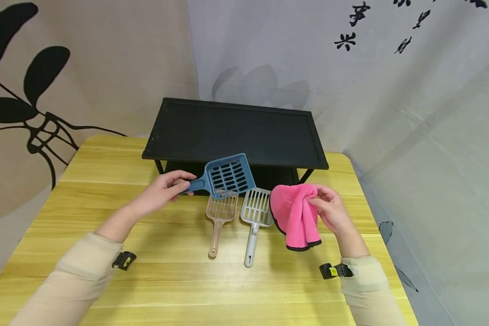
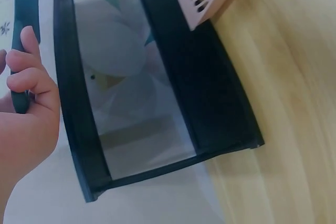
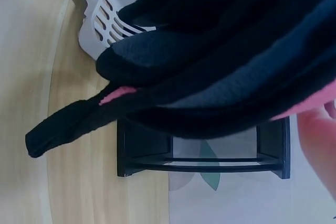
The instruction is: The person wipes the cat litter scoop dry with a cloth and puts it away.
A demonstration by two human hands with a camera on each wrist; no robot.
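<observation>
My left hand [image 1: 169,186] grips the handle of a blue slotted litter scoop [image 1: 229,175], raised in front of the black rack. In the left wrist view, the fingers [image 2: 32,80] curl round that handle. A pink cloth [image 1: 295,215] with black edging hangs bunched from my right hand [image 1: 329,208], pinched between thumb and fingers. The right wrist view shows its dark folds filling much of the picture. Below the blue scoop, a beige-pink scoop [image 1: 216,233] lies on the table, its head partly covered by the blue one. Beside it lies a grey-white scoop [image 1: 251,244], near the cloth.
A black two-tier rack [image 1: 236,133] stands at the back of the wooden table [image 1: 179,290], with its lower shelf behind the scoops. Behind the table hangs a pale printed curtain [image 1: 269,40]. Each forearm wears a black strap with a small device.
</observation>
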